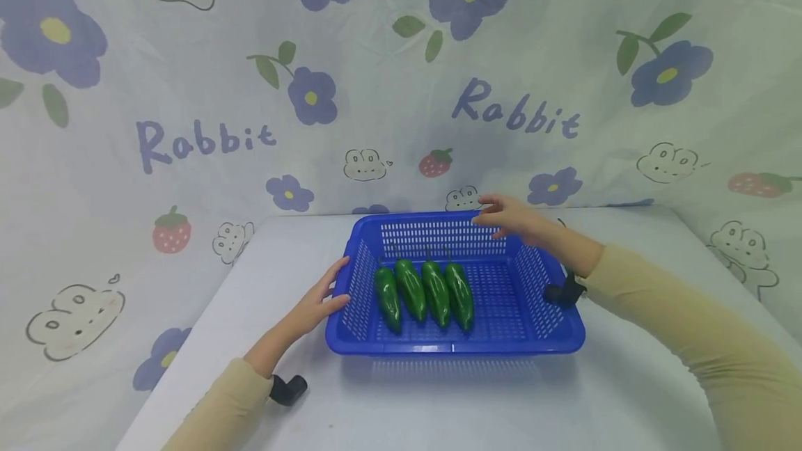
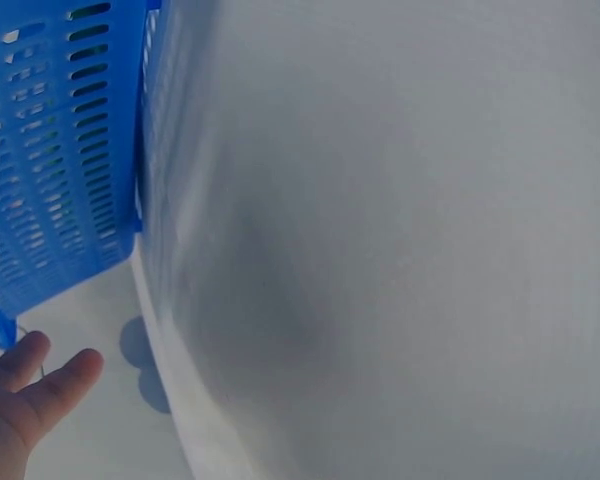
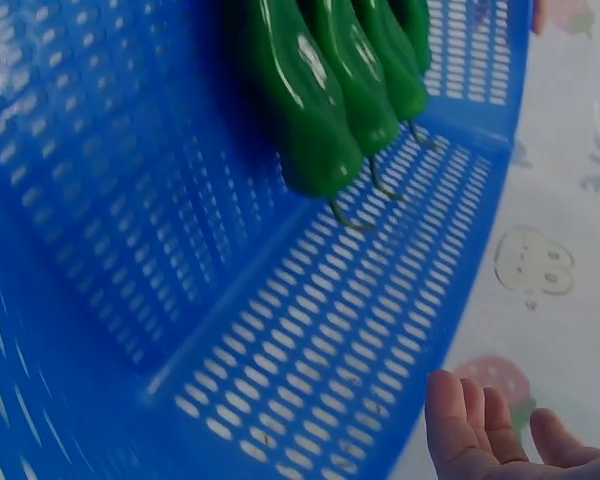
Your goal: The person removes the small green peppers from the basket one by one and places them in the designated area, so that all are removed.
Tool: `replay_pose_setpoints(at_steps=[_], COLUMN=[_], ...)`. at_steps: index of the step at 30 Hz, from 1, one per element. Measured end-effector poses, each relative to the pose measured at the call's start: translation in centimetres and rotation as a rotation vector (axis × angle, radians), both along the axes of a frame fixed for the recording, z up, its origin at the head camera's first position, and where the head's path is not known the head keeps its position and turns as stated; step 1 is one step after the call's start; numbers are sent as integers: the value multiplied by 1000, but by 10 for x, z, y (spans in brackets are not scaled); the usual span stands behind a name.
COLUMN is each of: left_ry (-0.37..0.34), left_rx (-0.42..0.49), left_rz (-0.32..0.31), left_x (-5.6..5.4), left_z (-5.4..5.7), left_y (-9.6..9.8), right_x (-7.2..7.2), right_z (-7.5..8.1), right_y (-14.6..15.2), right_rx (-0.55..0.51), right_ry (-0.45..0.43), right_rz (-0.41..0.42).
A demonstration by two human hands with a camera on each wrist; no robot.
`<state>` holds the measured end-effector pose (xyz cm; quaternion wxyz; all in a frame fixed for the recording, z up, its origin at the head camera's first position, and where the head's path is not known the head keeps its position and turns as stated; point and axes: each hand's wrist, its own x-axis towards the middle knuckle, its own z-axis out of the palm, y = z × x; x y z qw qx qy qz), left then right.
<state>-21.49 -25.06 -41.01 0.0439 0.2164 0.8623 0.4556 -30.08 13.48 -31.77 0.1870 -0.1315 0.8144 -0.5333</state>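
Note:
Several glossy green peppers (image 1: 436, 294) lie side by side in a blue plastic basket (image 1: 401, 348), toward its left half, stems pointing to the far wall. My left hand (image 1: 316, 305) is at the basket's left rim, fingers spread and fingertips right at the edge. In the left wrist view its fingers (image 2: 65, 388) show beside the basket's slotted wall. Over the far rim, right of the middle, hovers my right hand (image 1: 510, 218), its fingers loosely bent around nothing. The right wrist view has the pepper stems in sight, with the right hand (image 3: 485, 430) just outside the wall.
The basket stands on a white-covered table (image 1: 633, 367). Behind it hangs a pale cloth (image 1: 388, 110) printed with flowers, rabbits and strawberries. Each wrist wears a black camera mount, one of them at the left wrist (image 1: 288, 390).

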Motion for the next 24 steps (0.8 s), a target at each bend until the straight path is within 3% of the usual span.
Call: replay_pose_setpoints(at_steps=[24], left_ry=[-14], left_rx=[-3], left_rz=[15], left_x=[0], left_z=[1], left_y=[1], right_x=[0], right_z=[-47], right_y=[-40], right_rx=[11], right_ry=[-122], right_rz=[-52])
